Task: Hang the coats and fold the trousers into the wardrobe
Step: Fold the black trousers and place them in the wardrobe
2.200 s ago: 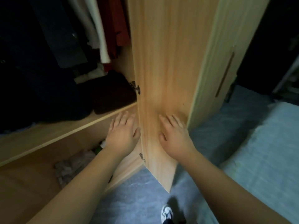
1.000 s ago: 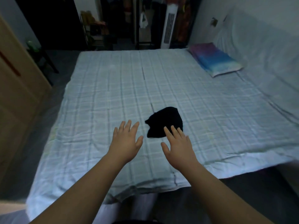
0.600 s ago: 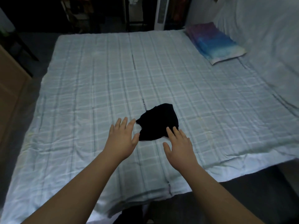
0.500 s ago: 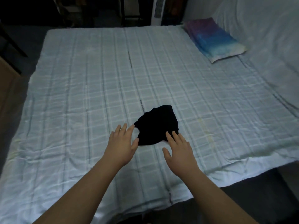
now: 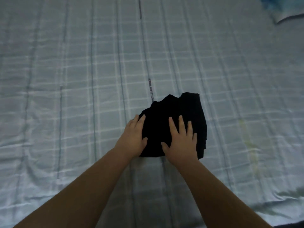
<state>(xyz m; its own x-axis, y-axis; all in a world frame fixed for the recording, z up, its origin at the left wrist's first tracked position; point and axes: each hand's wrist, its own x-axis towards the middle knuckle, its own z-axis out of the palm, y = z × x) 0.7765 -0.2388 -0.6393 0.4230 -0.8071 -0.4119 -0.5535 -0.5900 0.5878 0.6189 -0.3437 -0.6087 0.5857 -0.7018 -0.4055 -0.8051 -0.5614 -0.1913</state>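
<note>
Item: folded black trousers. Dark garment, several layers stacked, their edges stepped along the right side. Far edge uneven, with two rounded humps. Lies on the bed, a little right of the middle of the view and toward the near side. No detail of fabric or seams can be made out in the dim light.

Item: left hand. Palm down at the left edge of the trousers. Fingers straight and close together, tips pointing to the far side; the thumb reaches right onto the black cloth. The palm sits partly on the sheet, partly on the garment. Grip not closed: the hand lies flat and curls round nothing.

Item: right hand. Palm down on top of the trousers, over their near right part. Fingers spread and straight, thumb out to the left. Grip likewise flat: it presses or rests on the cloth and pinches nothing. The two thumbs point at each other across a strip of black fabric, apart.

Item: forearms. Both bare, entering from the near edge and converging on the garment.

Item: bed sheet. Pale blue-grey with a checked pattern of lighter lines and darker lengthwise stripes. Creased at the left and at the near right. A faint yellowish mark lies to the right of the trousers.

Item: pillow. Blue, with a white edge, only a corner showing at the far right.
</note>
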